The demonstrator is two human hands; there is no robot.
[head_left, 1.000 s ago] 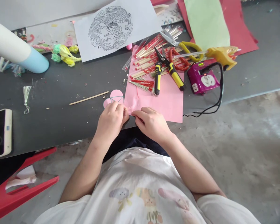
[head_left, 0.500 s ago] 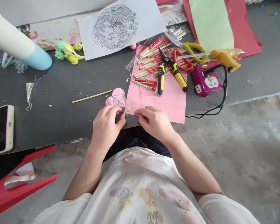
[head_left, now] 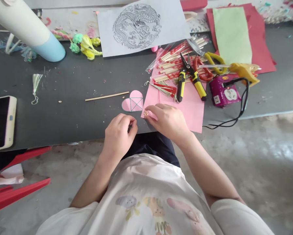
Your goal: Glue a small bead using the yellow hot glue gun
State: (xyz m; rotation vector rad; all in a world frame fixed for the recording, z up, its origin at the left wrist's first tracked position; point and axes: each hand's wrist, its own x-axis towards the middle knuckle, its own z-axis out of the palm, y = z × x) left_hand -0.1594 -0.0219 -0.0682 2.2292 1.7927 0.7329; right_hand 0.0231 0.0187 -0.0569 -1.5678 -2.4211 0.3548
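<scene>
My left hand [head_left: 120, 133] hovers at the table's front edge, its thumb and forefinger pinched together; what they hold, if anything, cannot be made out. Just beyond it lies a pink paper heart [head_left: 134, 101] with teal lines crossing over it. My right hand [head_left: 168, 120] is over the near left corner of the pink paper sheet [head_left: 192, 116]. Its thumb and forefinger close around a tiny cluster of pale gold beads [head_left: 145, 113] at that corner. A thin wooden stick [head_left: 107, 96] rests on the table left of the heart.
Wrapped sticks [head_left: 170, 68], yellow-black pliers [head_left: 197, 86], scissors [head_left: 217, 62] and a yellow glue gun [head_left: 245, 70] crowd the right. Beside them is a purple power box [head_left: 224, 94] with a cable. A phone [head_left: 1, 122], pale tassel [head_left: 36, 87] and dragon print [head_left: 143, 27] lie around.
My right hand has moved onto the bead cluster, its fingertips now around it. My left hand has drawn back from the heart toward the table edge. The camera view has shifted left.
</scene>
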